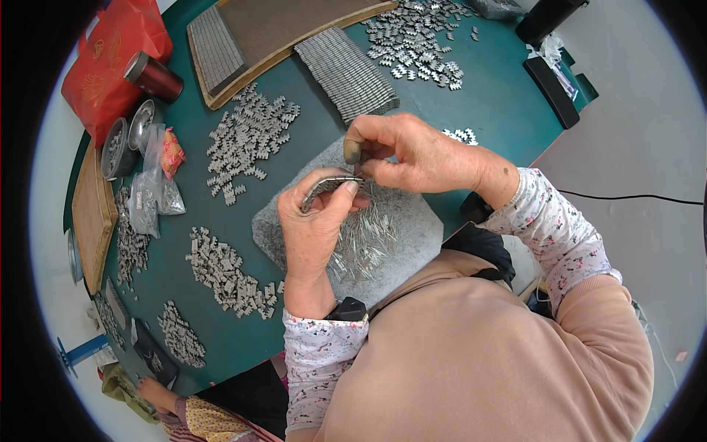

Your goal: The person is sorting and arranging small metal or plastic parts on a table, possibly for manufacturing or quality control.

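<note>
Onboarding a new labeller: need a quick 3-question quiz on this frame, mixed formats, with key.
1. True or false: the left hand holds a curved strip of small metal pieces.
2. Multiple choice: the loose thin pins under the hands lie on (A) a red bag, (B) a grey pad, (C) a wooden tray.
3. Fill in: the table top is ____ in colour.

Key: 1 true; 2 B; 3 green. The right hand pinches at the strip's end; what it grips is too small to tell.
</note>
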Demonstrator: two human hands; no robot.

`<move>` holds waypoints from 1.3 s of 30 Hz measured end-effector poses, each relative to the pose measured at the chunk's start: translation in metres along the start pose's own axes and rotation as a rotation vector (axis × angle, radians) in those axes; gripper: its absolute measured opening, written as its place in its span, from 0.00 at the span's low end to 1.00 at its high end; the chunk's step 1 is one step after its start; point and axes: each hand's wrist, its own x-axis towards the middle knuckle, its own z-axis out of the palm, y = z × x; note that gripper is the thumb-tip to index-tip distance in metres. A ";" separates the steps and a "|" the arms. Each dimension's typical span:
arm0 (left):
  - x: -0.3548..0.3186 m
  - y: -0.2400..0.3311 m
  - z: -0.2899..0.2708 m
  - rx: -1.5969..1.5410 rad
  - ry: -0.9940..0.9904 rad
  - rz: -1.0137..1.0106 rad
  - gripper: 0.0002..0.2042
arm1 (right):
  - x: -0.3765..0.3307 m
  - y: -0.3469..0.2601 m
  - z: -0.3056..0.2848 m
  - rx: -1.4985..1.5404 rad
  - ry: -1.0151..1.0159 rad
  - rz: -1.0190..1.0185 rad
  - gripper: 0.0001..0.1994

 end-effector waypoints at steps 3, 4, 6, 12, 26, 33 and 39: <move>0.000 0.000 -0.001 0.005 0.002 -0.006 0.05 | -0.001 -0.001 0.000 0.011 0.011 0.018 0.09; 0.000 0.000 -0.001 0.000 0.000 -0.008 0.05 | -0.001 -0.002 0.000 0.019 0.009 0.026 0.09; 0.000 0.000 -0.001 -0.004 -0.002 -0.011 0.05 | -0.002 -0.001 0.001 0.027 0.008 0.034 0.09; 0.001 -0.001 -0.001 -0.008 -0.016 -0.015 0.05 | -0.002 0.000 0.001 0.006 0.025 -0.004 0.10; 0.000 0.001 -0.002 -0.071 0.009 -0.085 0.04 | -0.015 -0.009 0.023 -0.367 0.234 -0.198 0.14; 0.001 -0.009 -0.010 -0.285 0.076 -0.095 0.06 | -0.022 -0.009 0.053 -0.558 0.422 -0.324 0.22; 0.000 0.001 -0.004 -0.279 0.076 -0.013 0.06 | -0.012 -0.004 0.046 -0.546 0.451 -0.414 0.19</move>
